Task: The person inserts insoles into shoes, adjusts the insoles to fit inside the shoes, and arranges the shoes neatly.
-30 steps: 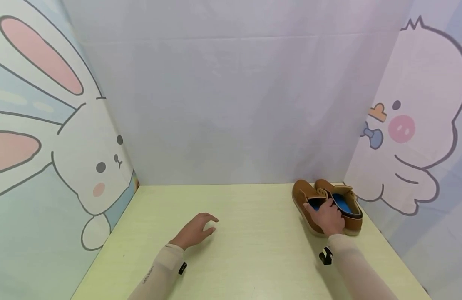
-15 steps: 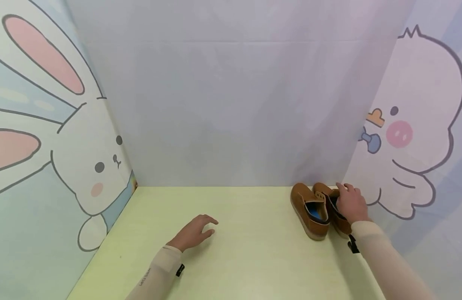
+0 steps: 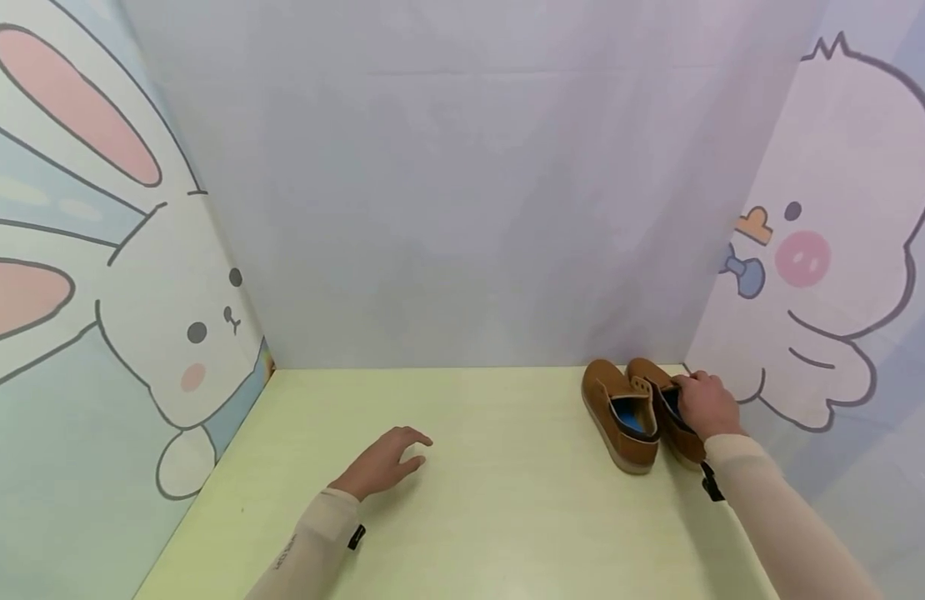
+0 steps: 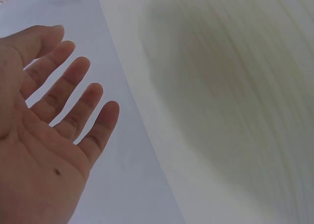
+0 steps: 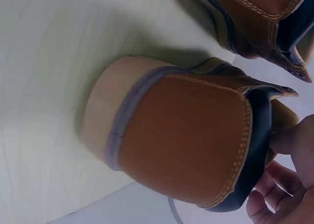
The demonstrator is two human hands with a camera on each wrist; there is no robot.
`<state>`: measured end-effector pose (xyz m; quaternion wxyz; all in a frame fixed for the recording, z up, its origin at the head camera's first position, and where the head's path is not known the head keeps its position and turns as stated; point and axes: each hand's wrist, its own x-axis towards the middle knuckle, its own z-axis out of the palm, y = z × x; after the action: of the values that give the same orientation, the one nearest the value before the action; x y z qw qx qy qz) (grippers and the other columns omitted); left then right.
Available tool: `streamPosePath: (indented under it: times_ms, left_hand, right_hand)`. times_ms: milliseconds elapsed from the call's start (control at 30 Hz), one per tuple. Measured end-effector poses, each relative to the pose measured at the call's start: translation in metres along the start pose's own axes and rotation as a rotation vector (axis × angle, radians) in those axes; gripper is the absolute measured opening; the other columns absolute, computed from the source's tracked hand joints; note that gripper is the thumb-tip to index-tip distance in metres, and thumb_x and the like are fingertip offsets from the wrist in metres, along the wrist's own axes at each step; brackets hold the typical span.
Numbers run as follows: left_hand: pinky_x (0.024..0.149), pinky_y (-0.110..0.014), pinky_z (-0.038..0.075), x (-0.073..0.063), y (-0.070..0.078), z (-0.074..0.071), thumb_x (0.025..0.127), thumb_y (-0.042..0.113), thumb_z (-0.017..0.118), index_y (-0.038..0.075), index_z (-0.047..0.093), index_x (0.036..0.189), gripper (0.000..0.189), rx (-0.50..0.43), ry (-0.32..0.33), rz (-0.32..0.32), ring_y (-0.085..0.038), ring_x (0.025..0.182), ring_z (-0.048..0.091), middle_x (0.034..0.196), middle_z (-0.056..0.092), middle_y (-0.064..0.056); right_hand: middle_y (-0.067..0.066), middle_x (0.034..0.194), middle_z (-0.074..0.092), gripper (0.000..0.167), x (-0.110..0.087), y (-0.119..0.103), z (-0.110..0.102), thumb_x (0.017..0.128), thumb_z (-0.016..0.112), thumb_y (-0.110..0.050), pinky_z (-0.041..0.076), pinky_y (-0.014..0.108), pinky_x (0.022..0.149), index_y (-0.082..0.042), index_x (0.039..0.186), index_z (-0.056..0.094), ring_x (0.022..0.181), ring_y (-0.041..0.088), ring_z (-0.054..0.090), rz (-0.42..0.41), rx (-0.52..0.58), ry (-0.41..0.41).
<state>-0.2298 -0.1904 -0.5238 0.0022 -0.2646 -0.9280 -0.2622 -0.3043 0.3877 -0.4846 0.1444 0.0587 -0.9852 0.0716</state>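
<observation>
Two brown low-cut shoes with blue insoles stand side by side at the table's back right. The left shoe (image 3: 603, 398) is untouched. My right hand (image 3: 708, 407) is over the opening of the right shoe (image 3: 678, 440), partly hiding it. In the right wrist view, the heel of that shoe (image 5: 184, 138) faces the camera. Thumb and curled fingers there pinch it around the tan tongue (image 5: 285, 117); the exact contact is partly hidden. My left hand (image 3: 382, 462) hovers over the table's left half, holding nothing, its fingers relaxed and apart in the left wrist view.
A pale yellow-green table (image 3: 492, 492) lies under both hands. Behind it hangs a grey-white backdrop (image 3: 462, 217). Cartoon panels line both sides, a rabbit (image 3: 170, 308) at left and a chick-like figure (image 3: 830, 167) at right, close beside the right shoe.
My right hand has moved right, from between the two shoes to the right side of the right shoe's opening, uncovering the left shoe. The left hand has stayed nearly still.
</observation>
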Motion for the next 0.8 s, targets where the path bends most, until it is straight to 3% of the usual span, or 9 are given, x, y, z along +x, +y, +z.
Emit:
streamPosePath:
  times_ms: [333, 600, 800]
  left_hand:
    - [0.104, -0.051, 0.046, 0.008, 0.001, 0.003, 0.1, 0.018, 0.066, 0.014, 0.068, 0.126, 0.026, 0.003, -0.016, -0.008, -0.031, 0.127, 0.055, 0.131, 0.062, -0.007]
    - [0.105, -0.052, 0.045, 0.009, -0.002, 0.005, 0.1, 0.018, 0.067, 0.012, 0.068, 0.127, 0.027, -0.016, -0.026, -0.01, -0.032, 0.127, 0.055, 0.131, 0.063, -0.007]
    - [0.106, -0.052, 0.045, 0.006, -0.003, 0.007, 0.101, 0.018, 0.066, 0.012, 0.068, 0.127, 0.027, -0.028, -0.032, -0.021, -0.032, 0.128, 0.054, 0.131, 0.063, -0.007]
  right_hand:
    - [0.036, 0.109, 0.06, 0.027, -0.008, 0.005, 0.006, 0.094, 0.058, 0.001, 0.054, 0.063, 0.071, 0.006, 0.117, 0.07, 0.093, 0.051, 0.056, 0.003, 0.02, 0.02]
    - [0.036, 0.115, 0.059, 0.029, -0.01, 0.003, 0.007, 0.095, 0.06, 0.0, 0.052, 0.064, 0.077, 0.006, 0.122, 0.069, 0.099, 0.052, 0.056, 0.002, 0.017, 0.042]
    - [0.036, 0.117, 0.06, 0.031, -0.013, 0.001, 0.007, 0.095, 0.063, -0.001, 0.054, 0.059, 0.07, 0.003, 0.125, 0.069, 0.094, 0.049, 0.057, 0.01, -0.002, 0.019]
